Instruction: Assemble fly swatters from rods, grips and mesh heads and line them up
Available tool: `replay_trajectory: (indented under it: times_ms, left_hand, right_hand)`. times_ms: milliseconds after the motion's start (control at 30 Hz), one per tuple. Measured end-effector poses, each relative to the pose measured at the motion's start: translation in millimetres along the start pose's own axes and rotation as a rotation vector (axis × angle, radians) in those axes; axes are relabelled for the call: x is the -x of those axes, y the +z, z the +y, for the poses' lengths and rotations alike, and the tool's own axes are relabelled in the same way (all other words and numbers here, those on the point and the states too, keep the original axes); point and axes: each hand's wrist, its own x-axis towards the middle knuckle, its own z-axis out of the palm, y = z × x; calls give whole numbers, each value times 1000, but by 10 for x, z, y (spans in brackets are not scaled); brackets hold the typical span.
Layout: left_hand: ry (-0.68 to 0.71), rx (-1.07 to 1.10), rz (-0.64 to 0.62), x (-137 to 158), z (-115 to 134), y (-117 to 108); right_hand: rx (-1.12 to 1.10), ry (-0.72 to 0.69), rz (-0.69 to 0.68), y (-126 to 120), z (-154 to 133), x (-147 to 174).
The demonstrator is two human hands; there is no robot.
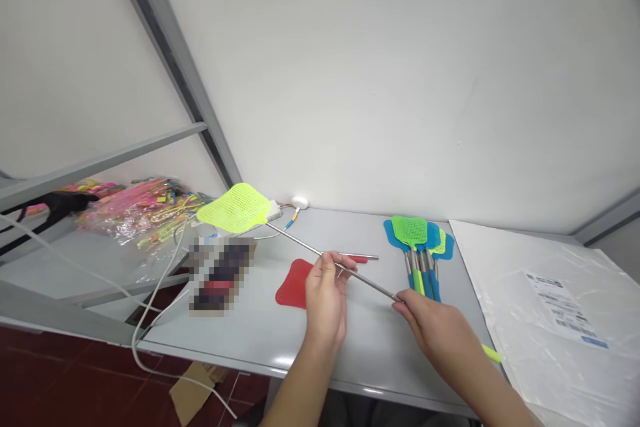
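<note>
A yellow-green fly swatter (235, 208) with a long metal rod is held slantwise above the table, its mesh head up to the left. My left hand (327, 293) is closed round the middle of the rod. My right hand (437, 327) grips the rod's lower end; a yellow-green handle tip (493, 353) shows beyond it. Under my left hand lies a red swatter head (291, 285), partly covered. Behind my fingers are a red handle (359, 259) and a second metal rod (371, 257). Several blue and green fly swatters (413, 232) lie stacked on the right.
A white plastic parcel (530, 293) with a label covers the table's right end. At the back are a white round device (300, 202) and cables. A blurred-out object (223, 277) lies left. Bagged colourful items (145, 207) sit beyond the metal frame (175, 60); cardboard (193, 390) is on the floor.
</note>
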Motion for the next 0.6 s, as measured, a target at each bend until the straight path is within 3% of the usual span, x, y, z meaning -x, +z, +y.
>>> replay_trajectory:
  times_ms: [267,600]
  left_hand:
    - [88,167,44,-422,428,-117]
    - [59,204,53,-594,466,-81]
  right_hand:
    - [145,-22,68,-88,364,262]
    - [204,6,108,-160,788,575]
